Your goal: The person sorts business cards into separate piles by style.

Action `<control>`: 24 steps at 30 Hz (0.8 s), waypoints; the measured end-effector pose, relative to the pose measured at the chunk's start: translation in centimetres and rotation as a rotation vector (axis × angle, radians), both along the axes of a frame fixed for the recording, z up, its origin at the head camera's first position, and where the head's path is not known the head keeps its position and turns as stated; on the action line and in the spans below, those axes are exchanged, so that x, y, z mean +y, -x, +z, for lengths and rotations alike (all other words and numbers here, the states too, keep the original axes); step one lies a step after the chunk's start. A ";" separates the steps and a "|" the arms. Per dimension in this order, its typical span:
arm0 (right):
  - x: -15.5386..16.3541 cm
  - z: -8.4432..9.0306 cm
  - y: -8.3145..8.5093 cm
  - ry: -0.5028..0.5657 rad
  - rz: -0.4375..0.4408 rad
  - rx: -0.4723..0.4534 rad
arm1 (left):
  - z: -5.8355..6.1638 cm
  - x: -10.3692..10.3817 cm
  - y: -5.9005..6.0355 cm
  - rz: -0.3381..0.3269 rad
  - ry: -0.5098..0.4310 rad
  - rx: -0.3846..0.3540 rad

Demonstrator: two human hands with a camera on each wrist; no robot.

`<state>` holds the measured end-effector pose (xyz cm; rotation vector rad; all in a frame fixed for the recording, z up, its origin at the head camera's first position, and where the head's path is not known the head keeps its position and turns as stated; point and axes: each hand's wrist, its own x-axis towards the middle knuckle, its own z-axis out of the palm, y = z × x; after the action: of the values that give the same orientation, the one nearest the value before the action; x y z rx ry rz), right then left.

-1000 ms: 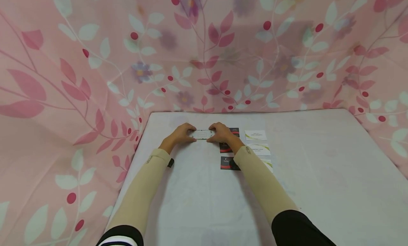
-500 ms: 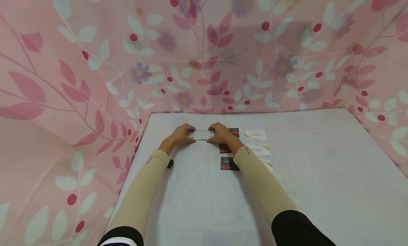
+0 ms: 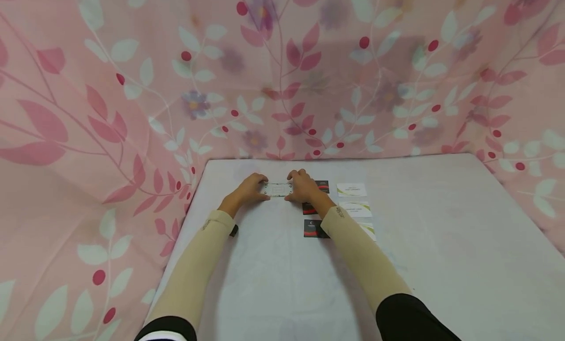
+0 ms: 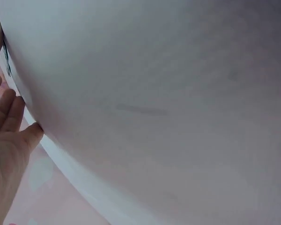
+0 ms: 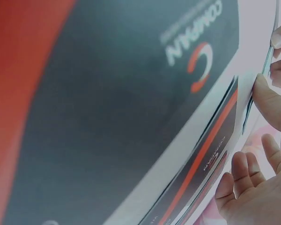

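In the head view a small white card [image 3: 277,189] lies flat at the far left of the white table [image 3: 441,243]. My left hand [image 3: 258,187] pinches its left end and my right hand [image 3: 295,186] pinches its right end. The right wrist view shows the thumb [image 5: 267,96] and a finger against a thin card edge [image 5: 268,61], above a black and red card [image 5: 131,93] seen close up. In the left wrist view my left hand [image 4: 7,136] sits at the frame's left edge, over bare white table surface.
Three black cards [image 3: 314,228] lie in a column under my right forearm. Beside them lies a column of white cards with green swooshes [image 3: 351,189]. A pink floral cloth [image 3: 88,110] hangs behind and around the table.
Both hands stay on the white card. The right hand has slid slightly left along it, and the head view has shifted a little.
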<state>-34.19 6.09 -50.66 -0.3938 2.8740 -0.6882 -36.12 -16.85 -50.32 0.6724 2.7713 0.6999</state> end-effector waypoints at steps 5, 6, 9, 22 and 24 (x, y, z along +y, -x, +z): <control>0.0 0.1 -0.6 -0.032 -0.001 0.053 | -0.1 0.3 -0.3 0.033 0.067 0.055; -0.1 0.2 -0.8 -0.038 0.012 0.062 | -0.1 0.3 -0.5 0.040 0.088 0.072; 0.0 0.7 -1.5 -0.053 0.075 0.083 | -0.1 0.0 -1.0 0.048 0.130 0.125; 7.1 1.8 -3.5 0.126 0.121 0.156 | 2.4 1.7 -2.8 -0.048 -0.106 0.306; 8.4 1.7 -3.5 0.149 0.094 0.141 | 2.6 2.6 -2.8 -0.076 -0.130 0.300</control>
<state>-30.69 14.48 -48.99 -0.6175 2.9195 -0.8950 -33.34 -14.30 -47.76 0.9766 2.9661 0.8303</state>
